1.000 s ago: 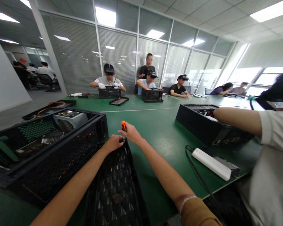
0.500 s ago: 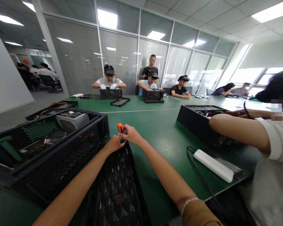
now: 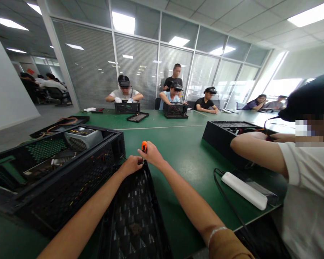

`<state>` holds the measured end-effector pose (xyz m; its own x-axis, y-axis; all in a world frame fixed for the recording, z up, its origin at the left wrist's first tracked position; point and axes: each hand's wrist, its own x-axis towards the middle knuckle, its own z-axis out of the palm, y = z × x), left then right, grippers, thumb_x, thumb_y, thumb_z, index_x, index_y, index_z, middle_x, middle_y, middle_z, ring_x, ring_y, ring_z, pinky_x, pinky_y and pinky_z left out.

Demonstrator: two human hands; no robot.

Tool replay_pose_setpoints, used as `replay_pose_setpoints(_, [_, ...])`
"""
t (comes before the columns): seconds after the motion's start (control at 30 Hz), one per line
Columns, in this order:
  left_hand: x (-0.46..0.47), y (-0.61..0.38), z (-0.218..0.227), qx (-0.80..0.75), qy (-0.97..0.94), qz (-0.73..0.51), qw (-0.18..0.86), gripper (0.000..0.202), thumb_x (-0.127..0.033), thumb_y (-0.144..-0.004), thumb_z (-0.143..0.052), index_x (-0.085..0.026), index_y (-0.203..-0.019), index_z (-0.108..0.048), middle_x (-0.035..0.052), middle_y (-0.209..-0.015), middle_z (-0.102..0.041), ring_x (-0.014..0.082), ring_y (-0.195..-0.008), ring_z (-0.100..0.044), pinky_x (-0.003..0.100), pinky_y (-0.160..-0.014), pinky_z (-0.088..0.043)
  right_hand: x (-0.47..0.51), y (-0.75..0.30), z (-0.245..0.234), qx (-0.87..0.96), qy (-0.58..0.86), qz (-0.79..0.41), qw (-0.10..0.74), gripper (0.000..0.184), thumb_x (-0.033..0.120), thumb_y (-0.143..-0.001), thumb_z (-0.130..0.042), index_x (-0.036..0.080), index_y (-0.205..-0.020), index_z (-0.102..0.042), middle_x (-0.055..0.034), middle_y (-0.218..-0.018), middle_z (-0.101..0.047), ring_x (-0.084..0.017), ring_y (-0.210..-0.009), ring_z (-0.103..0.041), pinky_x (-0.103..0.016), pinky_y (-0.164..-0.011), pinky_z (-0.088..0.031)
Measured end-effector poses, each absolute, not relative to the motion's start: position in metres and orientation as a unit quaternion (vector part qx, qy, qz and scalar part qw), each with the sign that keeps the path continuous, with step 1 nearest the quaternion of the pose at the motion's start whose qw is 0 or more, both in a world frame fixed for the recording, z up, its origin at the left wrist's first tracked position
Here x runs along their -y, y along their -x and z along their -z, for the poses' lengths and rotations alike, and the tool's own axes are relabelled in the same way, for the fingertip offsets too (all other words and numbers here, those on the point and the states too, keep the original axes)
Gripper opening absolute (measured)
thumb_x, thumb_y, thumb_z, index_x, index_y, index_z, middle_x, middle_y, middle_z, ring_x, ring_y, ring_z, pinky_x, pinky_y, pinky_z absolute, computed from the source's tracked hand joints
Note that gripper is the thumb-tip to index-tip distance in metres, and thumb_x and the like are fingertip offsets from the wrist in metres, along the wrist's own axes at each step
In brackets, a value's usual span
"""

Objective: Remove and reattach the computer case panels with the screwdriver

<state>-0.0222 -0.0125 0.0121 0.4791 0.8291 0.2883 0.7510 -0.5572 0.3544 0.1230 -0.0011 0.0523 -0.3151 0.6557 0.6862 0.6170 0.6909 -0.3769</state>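
Observation:
My right hand (image 3: 152, 154) is closed around an orange-and-black screwdriver (image 3: 144, 146), held upright at the far end of a black panel (image 3: 136, 212). The panel has a patterned inner face and lies lengthwise in front of me. My left hand (image 3: 132, 164) rests at the panel's far end with its fingers bent together near the screwdriver's lower end; what they pinch is hidden. Left of the panel lies an open black computer case (image 3: 83, 183) with a grey power supply (image 3: 83, 137) inside.
A white power strip (image 3: 244, 190) with a black cable lies on the green table (image 3: 186, 169) at right. Beside it a co-worker (image 3: 310, 172) reaches into another black case (image 3: 224, 144). Across the table, people work at two more cases (image 3: 126, 108).
The screwdriver and my right hand have shifted slightly right, and the handle's tilt has changed. My left hand stays at the panel's end. The co-worker at right has leaned further left.

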Motion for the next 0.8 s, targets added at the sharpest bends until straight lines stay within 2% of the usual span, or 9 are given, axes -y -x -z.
replay_pose_setpoints(0.13, [0.013,0.024,-0.014,-0.457,-0.85,-0.248,0.084,0.024,-0.018,-0.077,-0.048,-0.018,-0.093,-0.065,0.0048,-0.086,-0.064,0.0145,-0.078,-0.057,0.023,-0.074,-0.042,0.016,-0.126,-0.074,0.8,0.369,-0.031,0.471,0.015,0.027,-0.084,-0.041,0.017,-0.077,-0.048,-0.0023,-0.077,-0.047,-0.013,-0.076,-0.045,-0.024,-0.073,-0.036])
replay_pose_setpoints(0.27, [0.036,0.026,-0.036,-0.463,-0.838,-0.284,0.051,0.026,-0.022,-0.083,-0.041,-0.016,-0.092,-0.065,0.0076,-0.09,-0.06,0.016,-0.086,-0.055,0.027,-0.082,-0.041,0.042,-0.133,-0.104,0.817,0.342,-0.065,0.459,0.019,0.027,-0.084,-0.042,0.016,-0.096,-0.052,-0.0036,-0.088,-0.055,-0.013,-0.078,-0.049,-0.023,-0.073,-0.036])
replay_pose_setpoints(0.33, [0.065,0.028,-0.057,-0.451,-0.843,-0.291,0.039,0.028,-0.025,-0.086,-0.037,-0.016,-0.091,-0.063,0.007,-0.09,-0.059,0.0159,-0.087,-0.054,0.027,-0.084,-0.041,0.057,-0.139,-0.11,0.84,0.356,-0.056,0.406,0.021,0.033,-0.083,-0.046,0.015,-0.089,-0.057,-0.0015,-0.079,-0.058,-0.012,-0.07,-0.05,-0.021,-0.066,-0.036])
replay_pose_setpoints(0.43, [0.136,0.044,-0.092,-0.435,-0.855,-0.282,0.009,0.031,-0.03,-0.088,-0.031,-0.018,-0.09,-0.06,0.0046,-0.091,-0.059,0.0153,-0.089,-0.054,0.026,-0.085,-0.04,0.082,-0.152,-0.104,0.86,0.417,-0.025,0.292,0.032,0.041,-0.08,-0.049,0.015,-0.065,-0.059,0.0007,-0.057,-0.053,-0.011,-0.055,-0.047,-0.02,-0.056,-0.033])
replay_pose_setpoints(0.5, [0.19,0.069,-0.111,-0.476,-0.827,-0.298,-0.032,0.03,-0.034,-0.088,-0.031,-0.021,-0.09,-0.058,0.0024,-0.09,-0.06,0.0151,-0.087,-0.055,0.025,-0.083,-0.04,0.102,-0.166,-0.09,0.868,0.441,-0.011,0.227,0.031,0.04,-0.079,-0.051,0.015,-0.064,-0.062,-0.0007,-0.056,-0.055,-0.012,-0.055,-0.051,-0.021,-0.056,-0.034])
replay_pose_setpoints(0.6, [0.253,0.132,-0.123,-0.611,-0.659,-0.411,-0.153,0.03,-0.039,-0.086,-0.031,-0.022,-0.086,-0.055,-0.0004,-0.083,-0.061,0.0153,-0.078,-0.056,0.026,-0.079,-0.043,0.133,-0.195,-0.067,0.908,0.39,-0.019,0.15,0.017,0.026,-0.077,-0.055,0.02,-0.087,-0.066,-0.0052,-0.087,-0.064,-0.015,-0.077,-0.059,-0.022,-0.069,-0.04])
replay_pose_setpoints(0.67, [0.268,0.184,-0.117,-0.682,-0.472,-0.506,-0.236,0.031,-0.034,-0.088,-0.023,-0.021,-0.099,-0.05,0.0002,-0.097,-0.06,0.016,-0.091,-0.055,0.028,-0.085,-0.041,0.152,-0.212,-0.054,0.934,0.339,-0.035,0.105,0.036,0.016,-0.075,-0.054,0.026,-0.108,-0.06,-0.0049,-0.118,-0.055,-0.016,-0.095,-0.057,-0.024,-0.08,-0.041])
replay_pose_setpoints(0.73, [0.26,0.232,-0.102,-0.743,-0.375,-0.498,-0.245,0.031,-0.03,-0.089,-0.02,-0.02,-0.1,-0.047,0.0027,-0.107,-0.057,0.018,-0.099,-0.052,0.031,-0.088,-0.039,0.168,-0.223,-0.044,0.945,0.317,-0.045,0.072,0.052,0.013,-0.074,-0.054,0.031,-0.122,-0.049,-0.0032,-0.132,-0.042,-0.017,-0.105,-0.053,-0.026,-0.087,-0.04])
replay_pose_setpoints(0.8, [0.24,0.262,-0.081,-0.816,-0.337,-0.443,-0.157,0.028,-0.029,-0.087,-0.024,-0.017,-0.093,-0.049,0.0063,-0.1,-0.059,0.0216,-0.092,-0.054,0.033,-0.079,-0.043,0.179,-0.226,-0.036,0.946,0.317,-0.046,0.056,0.058,0.017,-0.074,-0.056,0.033,-0.128,-0.041,-0.0035,-0.136,-0.037,-0.019,-0.108,-0.052,-0.029,-0.09,-0.04])
